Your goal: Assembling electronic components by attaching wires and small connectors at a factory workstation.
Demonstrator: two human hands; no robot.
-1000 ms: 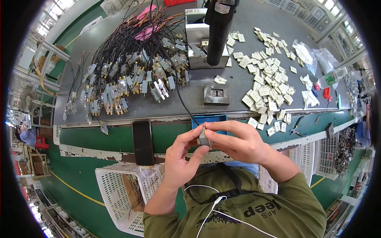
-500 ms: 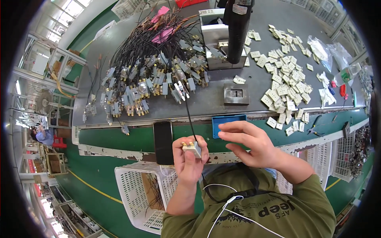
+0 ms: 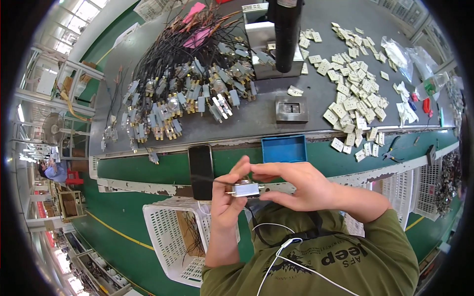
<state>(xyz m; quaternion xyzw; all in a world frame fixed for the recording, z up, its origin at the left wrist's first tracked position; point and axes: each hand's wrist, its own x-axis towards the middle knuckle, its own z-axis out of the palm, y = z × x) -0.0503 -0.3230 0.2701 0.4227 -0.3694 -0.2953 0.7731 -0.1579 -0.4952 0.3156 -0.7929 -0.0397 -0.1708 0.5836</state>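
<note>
Metal and plastic make up the small switch part [image 3: 245,188] that sits between both hands, in front of the person's chest and just below the near edge of the worktop [image 3: 247,123]. It looks like a small grey block with a shiny metal body, and a thin black wire [image 3: 207,180] runs from it to the left. I judge it light and stiff, with hard corners, so it should not bend under the fingers; the wire is soft and could pull the part sideways if it catches. The best place to hold is the flat sides of the block, not the wire.

The left hand [image 3: 224,204] has its grip closed on the part from below and from the left side. The right hand [image 3: 296,185] is clamped on it too, thumb under and fingers over the top.

Just beside the hands a black phone [image 3: 201,171] lies flat with a glossy face, and a shallow blue tray [image 3: 284,148] stands on the green ledge. Below is a white plastic basket [image 3: 170,237] with a lattice wall. Farther on the grey worktop lies a heap of similar wired parts [image 3: 187,98], a square metal fixture [image 3: 291,108], a dark press column [image 3: 288,34], and many pale flat plates [image 3: 353,93] spread loosely.
</note>
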